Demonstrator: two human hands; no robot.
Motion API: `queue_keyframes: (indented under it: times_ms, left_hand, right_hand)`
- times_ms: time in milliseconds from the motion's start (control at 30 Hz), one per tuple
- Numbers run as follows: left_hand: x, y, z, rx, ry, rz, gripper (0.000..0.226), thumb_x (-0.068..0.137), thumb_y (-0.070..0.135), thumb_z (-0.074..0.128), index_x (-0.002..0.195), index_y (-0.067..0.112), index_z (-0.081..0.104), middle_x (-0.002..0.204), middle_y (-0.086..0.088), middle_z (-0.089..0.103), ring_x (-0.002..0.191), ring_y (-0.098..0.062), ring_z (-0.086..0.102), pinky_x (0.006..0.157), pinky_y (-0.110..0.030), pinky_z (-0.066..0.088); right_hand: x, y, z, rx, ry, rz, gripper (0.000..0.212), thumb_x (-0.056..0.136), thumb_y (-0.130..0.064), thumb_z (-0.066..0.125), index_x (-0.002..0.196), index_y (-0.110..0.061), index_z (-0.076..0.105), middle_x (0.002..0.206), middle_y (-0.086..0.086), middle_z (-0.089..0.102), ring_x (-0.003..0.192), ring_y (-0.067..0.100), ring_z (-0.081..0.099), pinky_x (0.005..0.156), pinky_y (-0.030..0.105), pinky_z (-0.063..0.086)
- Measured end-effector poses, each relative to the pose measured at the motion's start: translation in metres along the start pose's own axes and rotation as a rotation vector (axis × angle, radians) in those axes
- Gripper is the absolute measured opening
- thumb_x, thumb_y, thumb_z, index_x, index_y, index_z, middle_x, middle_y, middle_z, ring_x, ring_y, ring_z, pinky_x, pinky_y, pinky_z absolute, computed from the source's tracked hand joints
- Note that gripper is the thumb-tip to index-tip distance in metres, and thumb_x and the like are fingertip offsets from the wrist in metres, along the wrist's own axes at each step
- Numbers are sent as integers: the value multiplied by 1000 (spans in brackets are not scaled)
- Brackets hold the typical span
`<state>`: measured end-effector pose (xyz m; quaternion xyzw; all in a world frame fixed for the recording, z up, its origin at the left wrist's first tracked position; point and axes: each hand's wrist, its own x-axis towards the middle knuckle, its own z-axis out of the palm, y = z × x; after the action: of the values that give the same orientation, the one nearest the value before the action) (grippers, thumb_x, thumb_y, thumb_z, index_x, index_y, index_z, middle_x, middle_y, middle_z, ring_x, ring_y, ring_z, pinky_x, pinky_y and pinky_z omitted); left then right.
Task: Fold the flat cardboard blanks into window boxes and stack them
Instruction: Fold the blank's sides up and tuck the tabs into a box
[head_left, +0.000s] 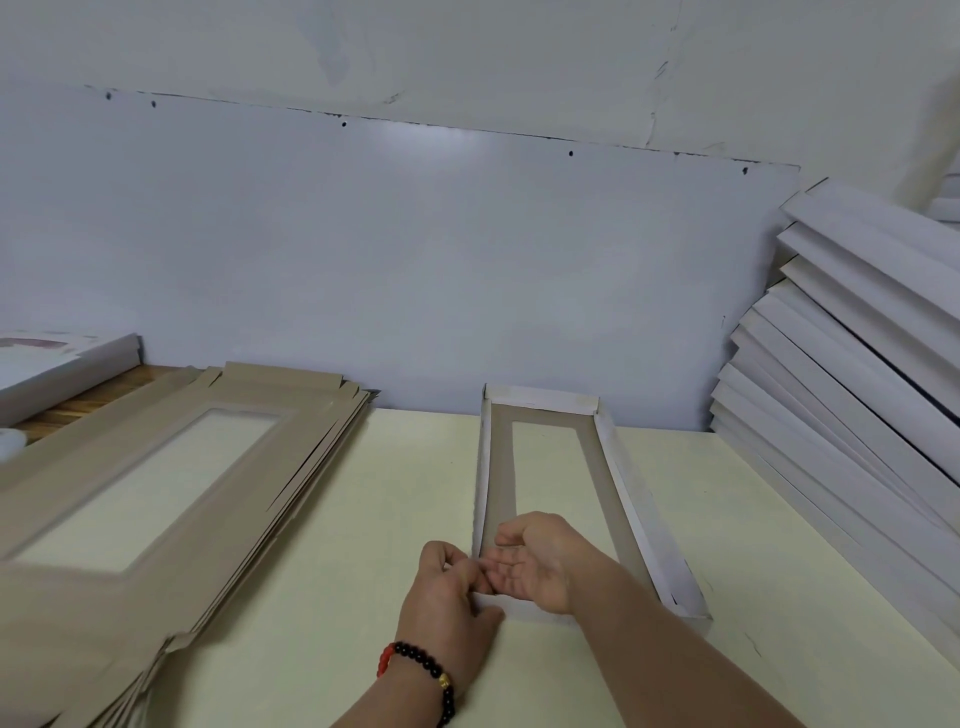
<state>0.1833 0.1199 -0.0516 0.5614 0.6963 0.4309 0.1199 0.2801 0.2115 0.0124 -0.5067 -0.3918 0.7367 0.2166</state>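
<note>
Flat cardboard blanks (171, 483) fill the lower left; folded boxes (852, 374) stack at right. The half-formed window box (618, 483) lies centre, its near-left corner pinched by the left hand (449, 605); the right hand (535, 564), fingers curled, touches that wall.

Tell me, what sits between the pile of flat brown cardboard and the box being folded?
Nothing: in the head view only bare cream table separates the stack of flat blanks from the half-folded window box that both hands work on.
</note>
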Motion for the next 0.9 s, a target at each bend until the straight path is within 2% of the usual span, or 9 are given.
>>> queue_keyframes:
  times_ms: [100, 200, 300, 367, 467, 600, 733, 800, 900]
  left_hand:
    - [0, -1, 1, -8, 8, -21, 28, 68, 7, 68, 62, 24, 47, 92, 11, 43, 66, -3, 50, 62, -5, 36]
    - [1, 0, 2, -22, 16, -49, 27, 67, 8, 70, 60, 23, 49, 90, 12, 44, 67, -1, 50, 62, -5, 36]
    - [1, 1, 1, -47, 26, -74, 34, 66, 8, 73, 56, 30, 49, 88, 9, 45, 72, 2, 52, 61, -4, 36]
    - [1, 2, 1, -41, 24, -75, 37, 66, 10, 73, 55, 33, 47, 86, 9, 46, 70, 1, 51, 62, -4, 36]
    - [0, 3, 0, -29, 11, -76, 34, 66, 12, 73, 55, 31, 47, 85, 9, 45, 67, 1, 50, 62, -4, 36]
    - [0, 5, -2, -3, 0, -68, 33, 69, 13, 72, 58, 30, 46, 85, 8, 44, 66, -1, 48, 62, -5, 37]
    - [-1, 5, -4, 12, -5, -59, 30, 70, 15, 72, 61, 29, 47, 86, 10, 43, 65, 1, 47, 62, -5, 37]
    - [0, 7, -6, 25, -2, -81, 26, 70, 17, 71, 68, 27, 47, 87, 10, 44, 64, 0, 46, 61, -6, 36]
    - [2, 8, -8, 24, 2, -100, 27, 69, 16, 70, 74, 26, 46, 89, 8, 45, 64, -2, 44, 59, -8, 35]
  right_hand:
    - [-3, 2, 6, -141, -15, -41, 19, 94, -1, 41, 96, 6, 58, 82, 18, 67, 66, 26, 65, 56, 31, 54]
    - [-7, 4, 9, -398, -23, -157, 26, 85, 6, 44, 71, -9, 59, 58, 4, 58, 54, 18, 54, 55, 27, 47]
    - [-8, 7, 8, -766, -53, -279, 31, 79, 6, 51, 63, -18, 64, 61, 0, 56, 63, 16, 52, 61, 25, 44]
    - [-9, 7, 3, -909, -68, -298, 28, 77, 2, 56, 67, -21, 69, 64, -4, 60, 66, 12, 53, 55, 19, 40]
    - [-12, 5, 0, -945, -73, -301, 29, 74, 3, 59, 65, -22, 70, 57, -9, 59, 55, 4, 49, 46, 14, 36]
    - [-11, 6, 3, -955, -82, -346, 30, 78, 7, 59, 69, -20, 68, 66, -3, 61, 63, 6, 53, 59, 15, 43]
    - [-11, 5, 1, -866, -107, -324, 27, 80, 8, 59, 77, -18, 67, 83, 7, 63, 77, 16, 54, 63, 21, 41]
    - [-10, 5, 2, -897, -137, -321, 24, 82, 4, 63, 76, -20, 64, 83, 6, 61, 79, 16, 52, 63, 20, 39]
    - [-5, 7, 5, -933, -168, -355, 26, 82, 4, 66, 72, -20, 59, 80, 4, 59, 79, 18, 52, 72, 23, 43]
